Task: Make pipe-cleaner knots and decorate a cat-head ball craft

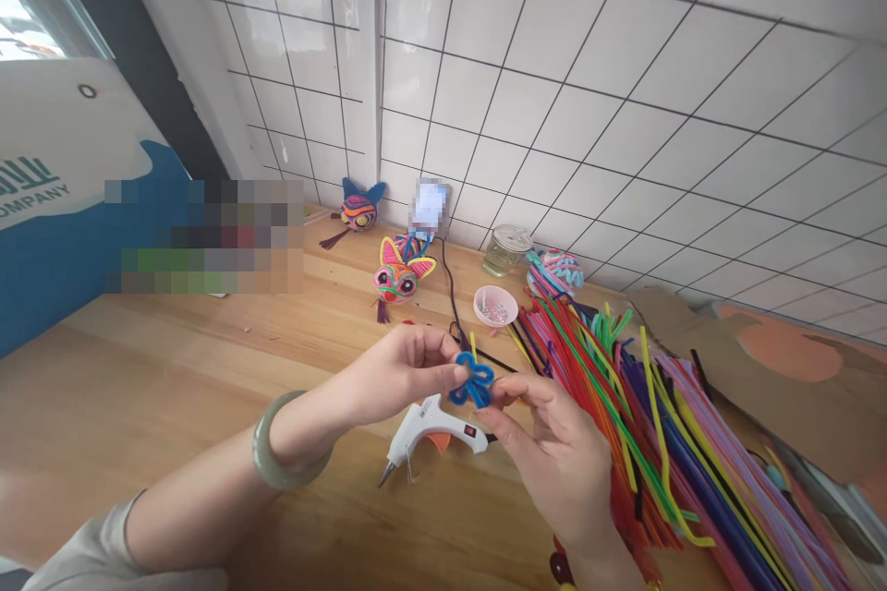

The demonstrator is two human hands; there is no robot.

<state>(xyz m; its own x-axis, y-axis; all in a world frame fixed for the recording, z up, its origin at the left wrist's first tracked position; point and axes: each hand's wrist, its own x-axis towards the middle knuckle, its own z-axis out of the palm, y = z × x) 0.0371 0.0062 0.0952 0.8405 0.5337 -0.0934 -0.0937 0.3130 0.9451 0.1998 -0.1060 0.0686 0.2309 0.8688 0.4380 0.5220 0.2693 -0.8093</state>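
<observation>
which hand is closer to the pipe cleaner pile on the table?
Right. The right hand sits at the left edge of the pipe cleaner pile, overlapping it in view. The left hand is farther left, beyond the blue flower that both hands pinch.

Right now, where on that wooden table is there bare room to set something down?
Bare wooden tabletop lies left of the white glue gun, before the blue-and-white board. Crowded: the right side, under the heap of coloured pipe cleaners and brown cardboard sheet.

Pixelated patch (204, 235) at blue board's (62, 268) end
</observation>
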